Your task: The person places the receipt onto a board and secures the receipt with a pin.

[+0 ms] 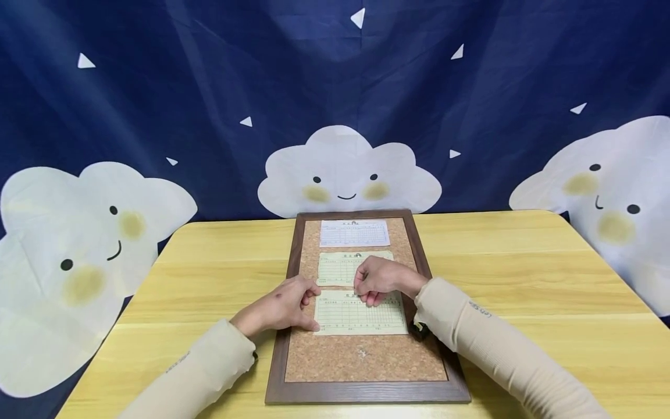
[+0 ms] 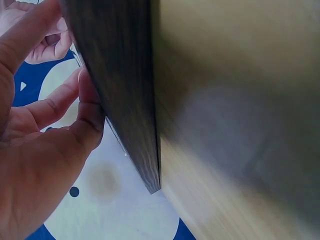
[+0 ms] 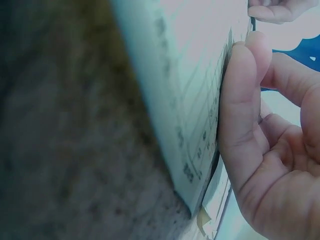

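A cork board (image 1: 324, 364) in a dark wooden frame (image 1: 366, 393) lies on the table. A pale green printed slip (image 1: 335, 317) lies lowest of three on the cork. My left hand (image 1: 282, 304) presses its left edge, forefinger near the upper corner and thumb near the lower. At the slip's top middle, the thumb and forefinger of my right hand (image 1: 379, 276) pinch together; they hide what seems to be a small pin. Above are another green slip (image 1: 335, 269) and a white slip (image 1: 335, 234), each with a small pin at its top. The right wrist view shows the fingertips (image 3: 240, 65) against the paper.
Small shiny bits (image 1: 362, 352) show on the cork below the lowest slip. Wooden tabletop (image 1: 523, 279) extends on both sides of the board. Behind the table hangs a dark blue cloth (image 1: 209, 70) with white clouds.
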Available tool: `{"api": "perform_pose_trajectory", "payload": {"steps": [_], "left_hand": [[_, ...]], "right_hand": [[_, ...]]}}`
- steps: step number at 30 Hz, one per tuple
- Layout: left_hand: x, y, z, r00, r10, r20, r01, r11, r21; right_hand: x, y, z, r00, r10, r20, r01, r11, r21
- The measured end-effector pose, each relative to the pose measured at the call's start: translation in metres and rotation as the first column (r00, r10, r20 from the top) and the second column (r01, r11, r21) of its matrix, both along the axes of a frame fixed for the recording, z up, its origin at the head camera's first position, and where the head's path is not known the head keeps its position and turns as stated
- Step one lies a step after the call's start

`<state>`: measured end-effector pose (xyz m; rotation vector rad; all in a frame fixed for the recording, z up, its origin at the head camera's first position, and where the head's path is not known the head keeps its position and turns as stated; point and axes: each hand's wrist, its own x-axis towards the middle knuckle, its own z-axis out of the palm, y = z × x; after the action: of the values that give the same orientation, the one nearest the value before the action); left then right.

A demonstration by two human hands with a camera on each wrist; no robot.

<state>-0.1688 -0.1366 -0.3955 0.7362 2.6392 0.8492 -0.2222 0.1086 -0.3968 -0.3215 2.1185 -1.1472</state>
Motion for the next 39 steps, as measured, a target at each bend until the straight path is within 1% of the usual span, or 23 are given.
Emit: {"api": "perform_pose_trajectory", "payload": {"steps": [5,8,12,18,23,26,30,32,34,39], "left_hand": [[0.002,-0.001,0.0,1.0,-0.002,0.005,0.002,1.0,-0.005],[0.002,0.0,0.001,1.0,-0.011,-0.006,0.011,1.0,-0.01],[0.001,0.003,0.002,1.0,-0.027,-0.013,0.027,1.0,-0.011],[-0.004,0.002,0.002,0.999,-0.033,0.004,0.033,0.999,-0.004],[-0.004,-0.004,0.004,0.999,-0.018,0.027,0.017,1.0,0.01],[-0.003,-0.006,0.006,1.0,-0.007,0.027,0.006,1.0,0.025],[-0.002,-0.009,0.009,1.0,-0.004,0.024,0.003,0.999,0.043],[-0.001,-0.01,0.011,1.0,0.001,0.026,-0.002,0.999,0.045],[0.0,-0.011,0.012,1.0,0.016,0.026,-0.017,0.999,0.036],[0.003,-0.014,0.016,0.999,0.031,-0.018,-0.031,1.0,0.001]], "right_hand": [[0.002,-0.001,0.001,1.0,0.001,0.002,-0.001,1.0,0.006],[0.002,0.0,0.003,1.0,0.009,0.0,-0.009,1.0,0.011],[0.0,0.005,0.004,1.0,0.018,0.014,-0.018,1.0,0.011],[-0.001,0.011,0.008,0.998,0.045,0.037,-0.045,0.999,0.005],[-0.001,0.018,0.011,0.997,0.064,0.041,-0.063,0.998,-0.014],[-0.001,0.022,0.014,0.997,0.077,0.031,-0.076,0.997,-0.029],[-0.001,0.029,0.019,0.996,0.092,-0.004,-0.092,0.995,-0.032],[0.0,0.033,0.02,0.996,0.084,-0.022,-0.084,0.996,-0.03],[0.001,0.037,0.021,0.996,0.079,-0.039,-0.08,0.996,-0.028],[0.004,0.044,0.024,0.997,0.061,-0.055,-0.063,0.997,-0.044]]}}
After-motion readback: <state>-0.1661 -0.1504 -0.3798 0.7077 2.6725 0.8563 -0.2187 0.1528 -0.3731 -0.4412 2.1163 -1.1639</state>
